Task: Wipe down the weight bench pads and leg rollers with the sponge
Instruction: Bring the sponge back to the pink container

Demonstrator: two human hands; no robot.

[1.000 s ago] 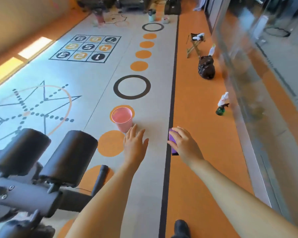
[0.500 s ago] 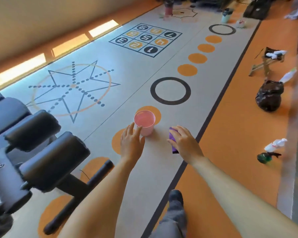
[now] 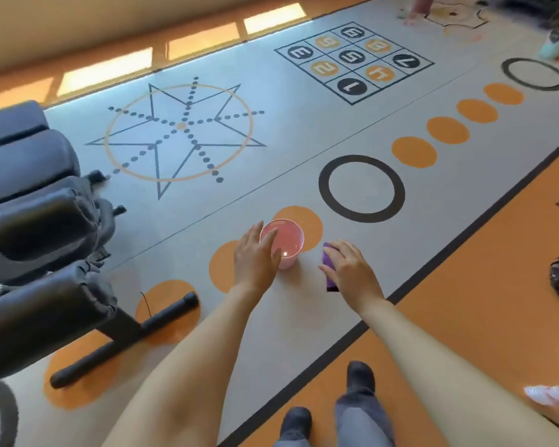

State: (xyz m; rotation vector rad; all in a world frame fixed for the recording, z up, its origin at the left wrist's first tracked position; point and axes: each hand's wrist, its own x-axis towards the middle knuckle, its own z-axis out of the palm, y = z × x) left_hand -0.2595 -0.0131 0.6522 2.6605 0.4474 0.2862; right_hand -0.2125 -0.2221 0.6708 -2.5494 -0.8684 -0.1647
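Reaching down, right hand (image 3: 349,272) grips sponge (image 3: 329,269); left hand (image 3: 255,256), fingers straight, touches cup (image 3: 286,243).

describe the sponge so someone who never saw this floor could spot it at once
Start at the big black ring printed on the grey floor and follow the orange dots toward the person to the pink cup. Just right of it, under the right hand, lies the sponge: a small block, the only purple thing here.

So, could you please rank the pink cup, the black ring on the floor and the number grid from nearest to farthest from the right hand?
From the right hand:
1. Pink cup, just left.
2. Black ring, ahead.
3. Number grid, far ahead.
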